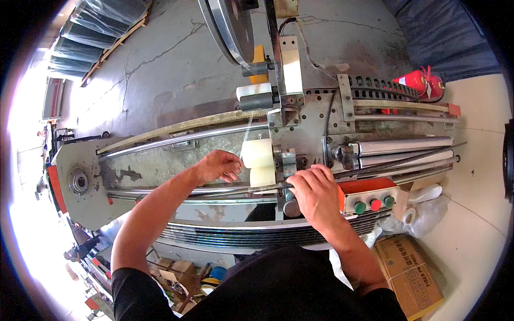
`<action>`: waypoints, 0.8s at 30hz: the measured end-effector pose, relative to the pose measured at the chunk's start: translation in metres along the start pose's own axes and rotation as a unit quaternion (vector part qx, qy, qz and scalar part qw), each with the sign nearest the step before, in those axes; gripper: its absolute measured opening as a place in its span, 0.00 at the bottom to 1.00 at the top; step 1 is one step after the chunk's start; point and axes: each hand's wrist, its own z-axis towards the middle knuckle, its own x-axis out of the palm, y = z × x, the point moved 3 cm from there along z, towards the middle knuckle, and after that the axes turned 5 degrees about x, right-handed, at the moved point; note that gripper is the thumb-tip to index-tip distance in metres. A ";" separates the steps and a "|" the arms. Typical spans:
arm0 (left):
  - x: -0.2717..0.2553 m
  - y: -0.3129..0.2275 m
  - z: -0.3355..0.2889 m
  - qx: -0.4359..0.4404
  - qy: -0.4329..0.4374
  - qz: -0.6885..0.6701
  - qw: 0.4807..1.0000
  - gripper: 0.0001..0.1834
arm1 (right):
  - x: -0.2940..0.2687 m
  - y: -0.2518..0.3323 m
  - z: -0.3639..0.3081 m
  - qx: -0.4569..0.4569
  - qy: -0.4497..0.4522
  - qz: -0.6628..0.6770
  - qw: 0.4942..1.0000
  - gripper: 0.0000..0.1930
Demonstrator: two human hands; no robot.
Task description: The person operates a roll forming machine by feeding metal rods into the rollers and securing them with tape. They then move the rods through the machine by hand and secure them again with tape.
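Observation:
My left hand (218, 166) is closed in a pinch beside two cream rollers (258, 154) set one in front of the other on the machine. A thin translucent strip (247, 134) runs from a white roller (253, 91) farther back down to those fingertips. To the right of the cream rollers, my right hand (317, 197) has its fingers wrapped round a long dark rod (375, 165). This rod slants across the machine, its right end reaching past the silver rollers; its left part passes in front of the cream rollers.
A large grey reel (227, 29) stands upright at the back. By my right forearm is an orange control box (369, 196) with green and red buttons. A cardboard box (409, 275) and plastic bags (428, 216) lie at the right. Fire extinguishers (420, 81) stand behind.

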 end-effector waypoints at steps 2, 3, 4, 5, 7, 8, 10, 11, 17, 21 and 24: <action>0.008 -0.004 0.002 -0.005 -0.001 -0.036 0.999 0.13 | 0.002 -0.001 -0.004 0.002 0.002 0.002 1.000 0.10; 0.013 -0.003 0.006 0.000 -0.002 -0.036 0.999 0.13 | 0.003 -0.001 -0.006 0.004 0.005 0.002 1.000 0.10; 0.017 -0.003 0.008 0.006 -0.005 -0.036 0.999 0.14 | 0.004 -0.002 -0.007 0.006 0.008 0.003 1.000 0.09; 0.021 -0.003 0.009 0.018 -0.017 -0.033 0.999 0.15 | 0.005 -0.002 -0.007 0.008 0.010 0.004 1.000 0.10; 0.032 -0.009 0.009 0.043 -0.038 -0.026 0.998 0.19 | 0.006 -0.003 -0.009 0.014 0.014 0.004 1.000 0.10; 0.037 -0.007 0.011 0.051 -0.054 -0.024 0.997 0.20 | 0.006 -0.003 -0.009 0.015 0.011 0.006 1.000 0.10; 0.043 0.000 0.012 0.068 -0.087 -0.018 0.994 0.23 | 0.006 -0.003 -0.008 0.016 0.004 0.009 1.000 0.11; 0.043 0.002 0.011 0.071 -0.091 -0.015 0.993 0.24 | 0.006 -0.002 -0.008 0.012 0.000 0.009 1.000 0.13; 0.048 -0.017 -0.012 0.088 -0.092 -0.007 0.992 0.21 | 0.007 -0.004 -0.012 0.011 0.001 0.012 1.000 0.17; 0.044 -0.041 -0.034 0.083 -0.098 -0.019 0.992 0.21 | 0.005 -0.003 -0.012 0.013 0.011 0.016 1.000 0.12; 0.044 -0.049 -0.040 0.071 -0.102 -0.009 0.992 0.22 | 0.005 -0.002 -0.011 0.016 0.020 0.015 1.000 0.10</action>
